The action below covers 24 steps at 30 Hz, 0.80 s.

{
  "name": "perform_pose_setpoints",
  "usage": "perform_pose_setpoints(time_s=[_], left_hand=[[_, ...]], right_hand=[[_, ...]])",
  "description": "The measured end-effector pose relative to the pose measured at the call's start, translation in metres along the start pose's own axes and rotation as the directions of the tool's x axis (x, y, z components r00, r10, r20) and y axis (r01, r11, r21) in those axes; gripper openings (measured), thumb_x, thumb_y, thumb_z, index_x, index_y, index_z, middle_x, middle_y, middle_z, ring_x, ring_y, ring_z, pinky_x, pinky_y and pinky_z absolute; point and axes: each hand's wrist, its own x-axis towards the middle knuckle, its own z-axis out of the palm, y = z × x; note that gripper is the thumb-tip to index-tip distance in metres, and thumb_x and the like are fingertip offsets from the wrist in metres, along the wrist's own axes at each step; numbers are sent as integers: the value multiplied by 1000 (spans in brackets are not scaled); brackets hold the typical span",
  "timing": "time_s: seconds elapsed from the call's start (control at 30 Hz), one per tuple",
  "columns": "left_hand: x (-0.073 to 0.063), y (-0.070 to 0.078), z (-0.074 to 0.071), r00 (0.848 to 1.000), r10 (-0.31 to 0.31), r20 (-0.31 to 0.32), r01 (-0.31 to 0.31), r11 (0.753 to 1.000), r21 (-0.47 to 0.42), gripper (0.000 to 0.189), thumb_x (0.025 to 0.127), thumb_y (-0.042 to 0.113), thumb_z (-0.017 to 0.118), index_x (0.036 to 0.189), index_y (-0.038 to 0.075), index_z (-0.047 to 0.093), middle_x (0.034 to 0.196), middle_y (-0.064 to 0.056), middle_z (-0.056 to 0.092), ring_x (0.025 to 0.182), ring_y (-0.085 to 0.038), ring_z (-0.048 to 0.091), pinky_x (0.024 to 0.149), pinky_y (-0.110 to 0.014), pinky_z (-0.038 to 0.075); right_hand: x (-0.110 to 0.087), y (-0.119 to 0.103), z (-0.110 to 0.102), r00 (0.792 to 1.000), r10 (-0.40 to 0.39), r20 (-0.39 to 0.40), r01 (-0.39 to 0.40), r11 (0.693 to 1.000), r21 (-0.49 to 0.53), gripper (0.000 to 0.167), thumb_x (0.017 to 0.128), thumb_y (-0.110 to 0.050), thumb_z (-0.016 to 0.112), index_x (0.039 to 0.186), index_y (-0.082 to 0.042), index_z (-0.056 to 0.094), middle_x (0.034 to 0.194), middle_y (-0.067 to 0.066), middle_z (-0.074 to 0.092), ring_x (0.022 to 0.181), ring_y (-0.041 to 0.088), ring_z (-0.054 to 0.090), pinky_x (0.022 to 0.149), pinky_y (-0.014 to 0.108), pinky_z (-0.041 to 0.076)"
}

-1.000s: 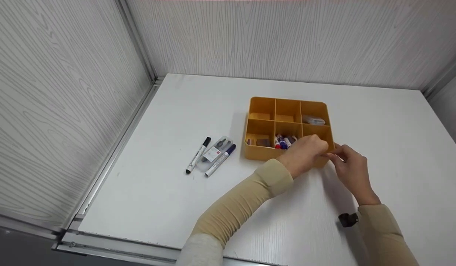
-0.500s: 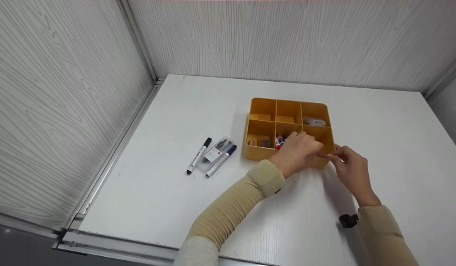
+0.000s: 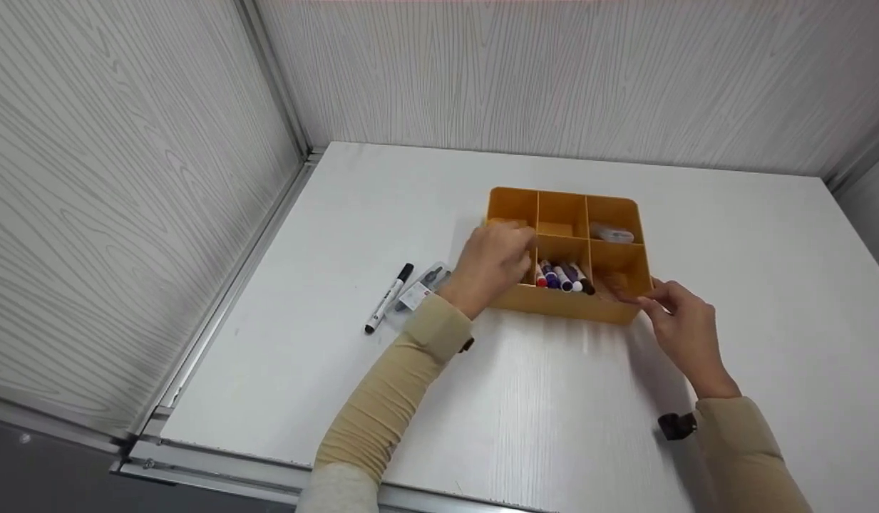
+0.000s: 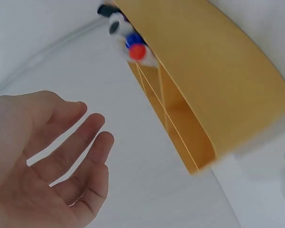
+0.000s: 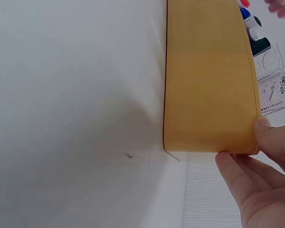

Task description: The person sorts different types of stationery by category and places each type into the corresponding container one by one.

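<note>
In the head view a yellow six-compartment organizer box (image 3: 560,303) stands on the white table. My left hand (image 3: 492,260) is over its front left compartment, covering most of it. The left wrist view shows that hand (image 4: 52,156) with loosely bent fingers and nothing between them. At the box's front right corner, my right hand (image 3: 685,331) grips the rim, thumb on top and fingers against the outer wall. Clear rulers (image 5: 275,92) stick out of the front right compartment in the right wrist view. Several markers (image 3: 564,276) fill the front middle compartment.
A black-capped marker (image 3: 389,299) lies on the table left of the box. Beside it is a clear plastic case (image 3: 415,293) with a white label, partly hidden by my left hand and sleeve. A small clear item (image 3: 612,234) sits in the back right compartment.
My left hand has moved left, from the front right compartment across the markers to the front left one, uncovering the markers. My right hand stays at the box corner.
</note>
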Motion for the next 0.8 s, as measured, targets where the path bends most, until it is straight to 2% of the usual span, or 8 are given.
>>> perform_pose_setpoints(time_s=[0.2,0.3,0.43,0.53,0.8], left_hand=[[-19,-36,0,992,-88,-95,86,996,-25,16,94,7,59,104,7,72,94,-7,73,84,-22,69,76,-33,57],[-28,-49,2,985,-132,-116,129,991,-34,18,93,6,58,105,5,71,93,-10,72,81,-22,68,72,-33,57],[-38,-64,4,976,-206,-76,202,978,-55,20,92,4,55,105,4,71,94,-10,72,81,-22,68,72,-32,57],[-47,-72,7,963,-266,-35,263,962,-67,20,92,4,56,104,3,71,95,-10,73,83,-21,69,73,-32,57],[-70,-85,16,943,-333,20,333,937,-108,14,92,6,62,102,1,72,97,-13,74,83,-23,71,72,-34,59]], right_hand=[[0,0,-1,1000,3,15,-3,1000,-8,18,91,-15,69,98,1,66,117,24,70,109,39,68,81,2,44],[0,-1,-2,1000,-9,5,9,1000,2,17,91,-15,69,97,1,66,114,25,70,108,40,68,80,1,44],[0,1,-2,997,-70,-33,71,997,30,16,88,-9,72,94,4,66,105,25,72,103,41,70,76,-5,39],[0,3,-1,991,-117,-58,120,992,42,15,86,-6,73,92,6,66,99,25,73,100,41,70,76,-5,38],[0,3,-1,993,-105,-58,107,994,31,15,88,-9,72,92,5,66,98,24,73,99,40,70,75,-5,37]])
